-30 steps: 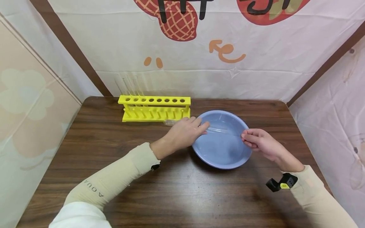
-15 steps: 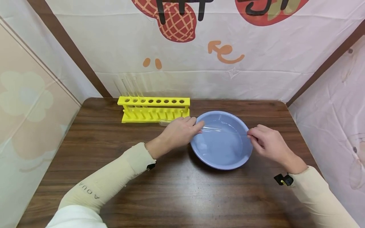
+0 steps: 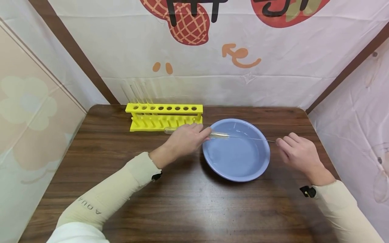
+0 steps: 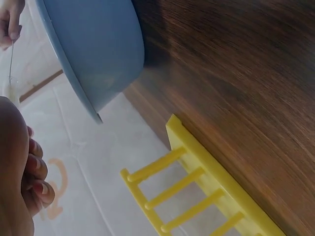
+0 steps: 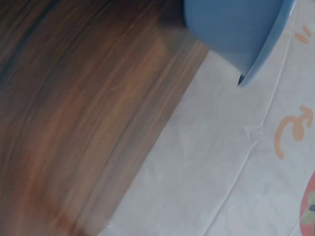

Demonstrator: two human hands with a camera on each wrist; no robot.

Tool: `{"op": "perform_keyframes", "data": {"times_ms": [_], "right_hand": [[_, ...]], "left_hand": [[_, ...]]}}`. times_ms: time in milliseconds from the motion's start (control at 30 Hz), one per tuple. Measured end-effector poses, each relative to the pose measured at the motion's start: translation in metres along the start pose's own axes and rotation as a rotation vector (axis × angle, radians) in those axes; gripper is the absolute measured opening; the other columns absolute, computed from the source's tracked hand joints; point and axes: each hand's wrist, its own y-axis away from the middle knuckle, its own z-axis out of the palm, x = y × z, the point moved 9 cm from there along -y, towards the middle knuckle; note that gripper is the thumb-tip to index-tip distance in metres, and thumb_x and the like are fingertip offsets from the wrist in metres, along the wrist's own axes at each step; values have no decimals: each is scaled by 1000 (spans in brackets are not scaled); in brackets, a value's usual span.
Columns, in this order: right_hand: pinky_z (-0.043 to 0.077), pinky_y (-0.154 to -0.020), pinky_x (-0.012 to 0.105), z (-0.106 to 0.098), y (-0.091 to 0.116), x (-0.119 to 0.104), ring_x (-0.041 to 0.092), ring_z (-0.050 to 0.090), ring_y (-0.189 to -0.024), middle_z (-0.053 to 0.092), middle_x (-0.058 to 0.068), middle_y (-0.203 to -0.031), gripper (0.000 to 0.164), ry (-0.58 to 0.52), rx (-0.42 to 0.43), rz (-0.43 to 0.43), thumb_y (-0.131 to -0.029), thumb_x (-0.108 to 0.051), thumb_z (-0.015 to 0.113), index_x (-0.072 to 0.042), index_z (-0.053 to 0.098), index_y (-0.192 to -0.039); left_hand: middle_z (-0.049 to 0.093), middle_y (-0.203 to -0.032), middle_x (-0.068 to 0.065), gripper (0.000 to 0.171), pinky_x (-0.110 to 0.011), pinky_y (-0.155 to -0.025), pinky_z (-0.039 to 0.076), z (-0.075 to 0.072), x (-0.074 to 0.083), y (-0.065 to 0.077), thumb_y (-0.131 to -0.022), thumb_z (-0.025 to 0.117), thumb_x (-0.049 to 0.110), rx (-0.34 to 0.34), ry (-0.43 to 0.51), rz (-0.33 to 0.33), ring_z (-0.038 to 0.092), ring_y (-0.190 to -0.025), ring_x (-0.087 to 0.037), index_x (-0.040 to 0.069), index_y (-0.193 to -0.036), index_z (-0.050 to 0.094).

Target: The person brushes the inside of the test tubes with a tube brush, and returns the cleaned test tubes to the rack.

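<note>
In the head view my left hand (image 3: 186, 139) grips a clear glass test tube (image 3: 169, 130), held nearly level, its rounded end sticking out to the left. The mouth end reaches over the blue basin (image 3: 240, 179), which holds water. Pale yellowish bristles of a test tube brush (image 3: 223, 135) show at that end. From them a thin wire runs right across the basin to my right hand (image 3: 299, 152), whose fingers pinch its end beyond the right rim. The left wrist view shows curled left fingers (image 4: 37, 169) and the wire (image 4: 12, 59); the right wrist view does not show the right hand clearly.
A yellow test tube rack (image 3: 165, 108) stands behind the left hand, close to the basin. Clear test tubes (image 3: 138, 92) stand in its leftmost holes. The brown wooden table (image 3: 194, 209) ends at a printed cloth backdrop (image 3: 212, 84).
My right hand has moved right, drawing the wire out; the bristles now show at the tube's mouth. The left hand and the tube have shifted slightly left.
</note>
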Motion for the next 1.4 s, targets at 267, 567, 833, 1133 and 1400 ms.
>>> {"op": "perform_keyframes", "data": {"times_ms": [267, 567, 833, 1133, 1400], "right_hand": [[28, -37, 39, -12, 7, 5, 31, 42, -50, 51, 14, -63, 21, 19, 55, -2, -95, -3, 49, 6, 60, -81], [30, -37, 39, -19, 18, 13, 33, 45, -52, 53, 14, -64, 21, 40, 66, 3, -95, -2, 47, 6, 61, -81], [38, -41, 46, -21, 25, 21, 34, 49, -54, 58, 15, -67, 22, 11, 22, 43, -95, -3, 47, 6, 63, -83], [41, -44, 45, -22, 33, 33, 30, 53, -57, 61, 13, -69, 26, -14, -61, 113, -98, -10, 47, 2, 65, -83], [42, -49, 37, -20, 40, 40, 18, 53, -63, 64, 3, -73, 29, -69, -173, 176, -97, -15, 42, -6, 66, -83]], "left_hand": [[51, -74, -4, 21, -30, -48, 42, -1, -4, 3, -103, 62, 29, -15, 25, -9, 52, -60, -21, 9, -109, 56], [51, -73, -5, 20, -31, -49, 44, 0, -10, 7, -103, 62, 27, -7, 17, 6, 54, -59, -22, 8, -107, 56], [50, -73, -5, 21, -33, -48, 44, -2, -14, 11, -100, 66, 25, 16, 15, 10, 54, -58, -22, 8, -107, 56], [49, -73, -6, 24, -33, -49, 43, -5, -16, 12, -98, 69, 26, 49, 10, 15, 52, -58, -22, 7, -107, 56], [48, -74, -5, 25, -30, -48, 40, -4, -17, 14, -97, 70, 27, 24, -3, 17, 50, -58, -21, 9, -107, 56]]}}
